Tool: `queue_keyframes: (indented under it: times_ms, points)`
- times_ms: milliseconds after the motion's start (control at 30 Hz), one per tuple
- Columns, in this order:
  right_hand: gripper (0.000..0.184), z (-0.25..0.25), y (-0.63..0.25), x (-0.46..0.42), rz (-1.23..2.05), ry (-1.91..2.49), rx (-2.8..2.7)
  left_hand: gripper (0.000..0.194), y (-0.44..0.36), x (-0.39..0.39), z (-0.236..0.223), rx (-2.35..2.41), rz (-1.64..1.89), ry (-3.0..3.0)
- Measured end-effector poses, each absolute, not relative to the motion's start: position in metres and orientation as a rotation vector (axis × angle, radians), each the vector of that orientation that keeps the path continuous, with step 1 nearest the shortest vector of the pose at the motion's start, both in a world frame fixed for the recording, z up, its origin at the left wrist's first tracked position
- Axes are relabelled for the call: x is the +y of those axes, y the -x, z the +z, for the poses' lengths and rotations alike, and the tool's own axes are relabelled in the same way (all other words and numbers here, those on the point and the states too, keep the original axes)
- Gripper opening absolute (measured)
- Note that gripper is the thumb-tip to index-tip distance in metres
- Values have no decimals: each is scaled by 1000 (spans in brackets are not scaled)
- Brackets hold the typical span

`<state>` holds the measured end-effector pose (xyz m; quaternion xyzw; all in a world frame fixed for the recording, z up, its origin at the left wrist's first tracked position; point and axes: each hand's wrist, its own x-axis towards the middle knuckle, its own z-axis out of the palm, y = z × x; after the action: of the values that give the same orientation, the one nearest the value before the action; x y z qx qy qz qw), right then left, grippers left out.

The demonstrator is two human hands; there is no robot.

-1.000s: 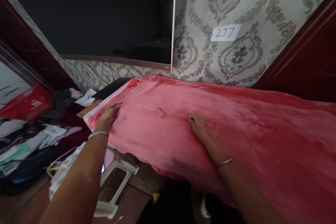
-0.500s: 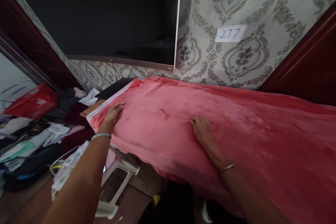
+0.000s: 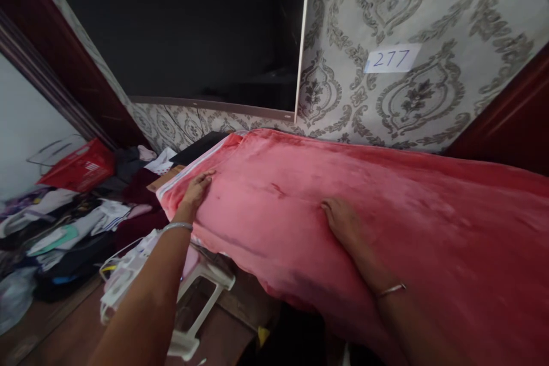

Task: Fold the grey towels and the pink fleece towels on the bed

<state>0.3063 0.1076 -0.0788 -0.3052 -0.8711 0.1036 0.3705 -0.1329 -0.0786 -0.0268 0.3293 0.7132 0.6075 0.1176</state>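
A pink-red plush blanket (image 3: 274, 223) lies spread over a long raised surface, with a white-edged border along its left end. My left hand (image 3: 198, 190) rests on the blanket near that border, its fingers stretched over the cloth. Farther right, my right hand (image 3: 341, 216) lies palm down on the middle of the blanket with its fingers low against the plush. Between the hands a small dark red crease or mark shows on the cloth. What supports the blanket is mostly hidden.
Behind the blanket, a large dark television (image 3: 184, 28) hangs against patterned wallpaper beside a paper label (image 3: 392, 58). To the left are heaped clothes (image 3: 81, 234) and a red bag (image 3: 81, 167). A white plastic stool (image 3: 206, 303) stands below, with white items on it.
The whole view has shifted, so things appear a little farther right and lower. My right hand's fingers look lower on the cloth; both hands remain on the blanket.
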Motion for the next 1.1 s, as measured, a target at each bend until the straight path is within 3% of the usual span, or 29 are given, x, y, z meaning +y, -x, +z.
queue_keyframes:
  times_ms: [467, 833, 1100]
  points:
    - [25, -81, -314, 108, 294, 747, -2448, 36, 132, -73, -36, 2366, 1613, -1317]
    - [37, -65, -315, 92, 66, 635, -2140, 16, 127, -66, -36, 2480, 1665, -1341]
    - [33, -61, -315, 85, 27, 568, -2066, 10, 130, -68, -41, 2550, 1808, -1234]
